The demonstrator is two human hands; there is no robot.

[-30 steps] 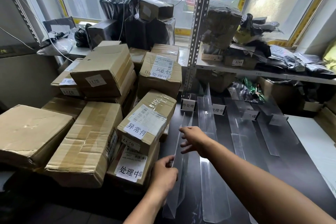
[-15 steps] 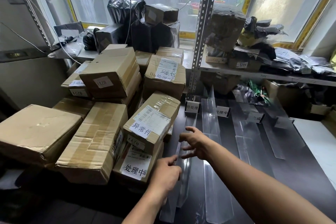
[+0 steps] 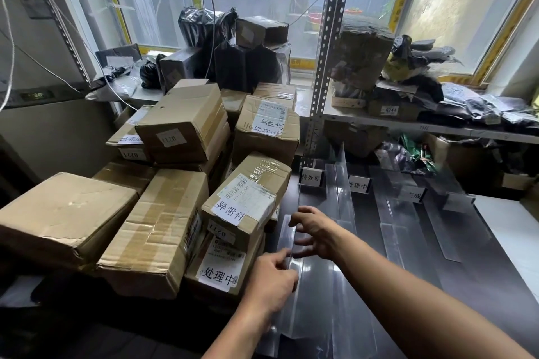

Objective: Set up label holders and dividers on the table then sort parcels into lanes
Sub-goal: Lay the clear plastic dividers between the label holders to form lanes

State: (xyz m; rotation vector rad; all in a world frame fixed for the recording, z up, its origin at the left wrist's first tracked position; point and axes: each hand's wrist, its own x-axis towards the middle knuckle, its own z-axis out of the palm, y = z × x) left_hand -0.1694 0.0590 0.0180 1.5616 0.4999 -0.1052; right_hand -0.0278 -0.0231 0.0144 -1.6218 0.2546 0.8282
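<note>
A clear plastic divider [image 3: 287, 237] lies lengthwise on the dark table [image 3: 481, 294], right beside the stack of cardboard parcels [image 3: 248, 207]. My left hand [image 3: 269, 280] pinches the divider's upright edge near its middle. My right hand [image 3: 316, 232] hovers just beyond it with fingers spread over the same edge. More clear dividers [image 3: 339, 183] stand or lie in rows to the right. Small label holders [image 3: 310, 178] stand at the far end of the lanes, each with a printed card.
Taped cardboard boxes [image 3: 67, 213] are piled on the left, some with handwritten labels. Metal shelving [image 3: 320, 73] behind carries black bags and more boxes. A white surface [image 3: 513, 230] borders the table on the right.
The view has tilted up and closer. My left hand has closed its pinch on the divider's edge, and my right hand has stayed spread over the edge just beyond it.
</note>
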